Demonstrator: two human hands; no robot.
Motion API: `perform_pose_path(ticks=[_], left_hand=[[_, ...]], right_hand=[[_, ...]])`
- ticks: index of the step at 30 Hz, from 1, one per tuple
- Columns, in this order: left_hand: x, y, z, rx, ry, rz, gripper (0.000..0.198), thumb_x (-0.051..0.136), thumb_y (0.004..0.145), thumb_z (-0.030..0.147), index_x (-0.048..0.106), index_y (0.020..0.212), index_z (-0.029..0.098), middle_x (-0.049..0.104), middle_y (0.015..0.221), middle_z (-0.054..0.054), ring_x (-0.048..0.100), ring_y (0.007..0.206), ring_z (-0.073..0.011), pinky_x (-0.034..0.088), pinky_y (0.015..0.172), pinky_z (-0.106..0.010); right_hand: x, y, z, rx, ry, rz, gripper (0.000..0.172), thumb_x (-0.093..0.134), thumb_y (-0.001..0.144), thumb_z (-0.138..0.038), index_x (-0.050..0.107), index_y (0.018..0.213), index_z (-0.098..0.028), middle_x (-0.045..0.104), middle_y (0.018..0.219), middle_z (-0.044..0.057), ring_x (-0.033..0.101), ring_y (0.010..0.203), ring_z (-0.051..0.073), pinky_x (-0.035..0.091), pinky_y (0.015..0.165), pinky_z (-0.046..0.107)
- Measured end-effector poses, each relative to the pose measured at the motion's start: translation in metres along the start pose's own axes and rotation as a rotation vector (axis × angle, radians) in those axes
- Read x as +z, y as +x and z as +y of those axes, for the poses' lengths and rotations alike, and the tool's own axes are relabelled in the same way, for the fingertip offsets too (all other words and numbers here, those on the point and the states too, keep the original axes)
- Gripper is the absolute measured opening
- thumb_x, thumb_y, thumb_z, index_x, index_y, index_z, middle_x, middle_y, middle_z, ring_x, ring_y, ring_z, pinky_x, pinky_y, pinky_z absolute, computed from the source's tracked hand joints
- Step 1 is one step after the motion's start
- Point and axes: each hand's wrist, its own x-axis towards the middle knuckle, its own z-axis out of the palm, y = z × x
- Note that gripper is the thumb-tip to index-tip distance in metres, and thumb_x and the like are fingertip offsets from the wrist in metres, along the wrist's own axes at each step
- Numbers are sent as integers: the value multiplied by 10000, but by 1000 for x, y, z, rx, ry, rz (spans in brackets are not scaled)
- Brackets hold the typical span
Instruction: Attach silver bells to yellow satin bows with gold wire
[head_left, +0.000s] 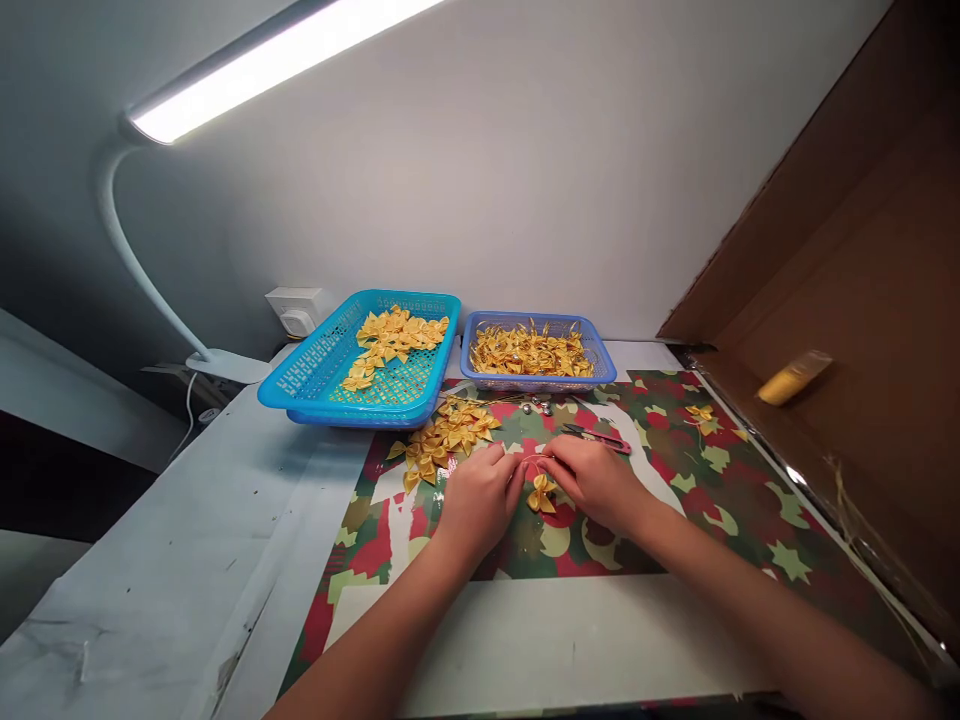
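Both hands are closed in a pinch on a thin pale cord (534,458), which spans the short gap between them. My left hand (481,492) grips its left end, my right hand (594,480) its right end. Just below the cord is a yellow ribbon bow (541,495); whether it hangs from the cord or lies on the mat, I cannot tell. To the left of my left hand lies a loose pile of yellow bows (442,440). Beyond my right hand rest small snips with a red handle (611,441). A few small silvery bells or beads (536,406) lie behind my hands.
At the back left stands a blue basket (330,395) with yellow bows; beside it, a purple-blue basket (540,383) holds gold bows with ties. A camouflage-patterned cover (712,510) lies on the table. A lamp (150,285) arches overhead. Cardboard (840,250) walls the right side.
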Motion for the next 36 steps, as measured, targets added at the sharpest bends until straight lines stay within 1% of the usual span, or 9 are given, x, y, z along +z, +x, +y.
perform_pose_path(ticks=[6,10,16,18,21,26,29,33,36], left_hand=[[2,-2,0,-65,9,-37,273,469,951,267,655,761,205,658,722,-37,588,647,-176,309,535,-278],[3,-3,-1,-122,-16,-49,281,473,938,238,637,713,195,659,698,-49,591,631,-188,294,527,-275],[-2,-1,-1,-229,-156,-33,292,438,942,248,619,723,181,634,657,-49,569,606,-185,296,543,-270],[-3,0,1,-250,-243,-36,286,442,939,251,627,734,177,640,660,-43,565,611,-178,318,565,-268],[-4,2,3,-293,-387,-40,307,464,932,278,640,704,171,637,631,-26,547,579,-155,323,552,-255],[-4,3,4,-393,-626,-38,314,502,915,328,705,737,166,651,601,-5,550,546,-134,354,512,-225],[-3,3,5,-433,-750,-41,322,509,909,347,725,756,163,673,623,-14,584,581,-146,396,519,-223],[-1,3,9,-466,-879,-29,293,494,916,329,731,867,163,716,715,-33,634,662,-162,466,580,-232],[1,2,14,-491,-1002,-10,261,518,909,328,721,933,166,721,748,-38,626,638,-154,486,588,-237]], right_hand=[[-3,-1,-1,-93,-275,18,254,456,952,-174,615,754,-162,634,802,76,521,768,197,279,638,309],[-6,-2,0,-62,-381,26,246,482,925,-135,626,729,-164,618,786,69,506,762,194,273,641,319],[-9,-4,4,95,-87,-25,193,518,885,-101,670,785,-163,654,782,51,593,753,173,379,653,270],[-7,-5,2,155,41,18,182,534,877,-108,686,796,-167,673,775,37,612,721,150,418,644,248],[0,-6,-6,278,386,134,144,593,841,-161,716,770,-177,684,739,31,616,684,152,457,626,254],[18,-7,-16,368,785,264,159,657,804,-325,756,789,-201,663,791,44,617,715,173,493,610,281],[23,-7,-17,417,897,309,191,683,781,-373,767,807,-204,668,822,52,629,740,183,512,623,291],[24,-11,-17,478,1006,355,176,710,757,-357,764,821,-203,718,876,63,661,834,211,539,728,323],[28,-15,-20,490,1101,421,172,716,745,-355,759,826,-210,729,885,57,669,822,208,549,716,323]])
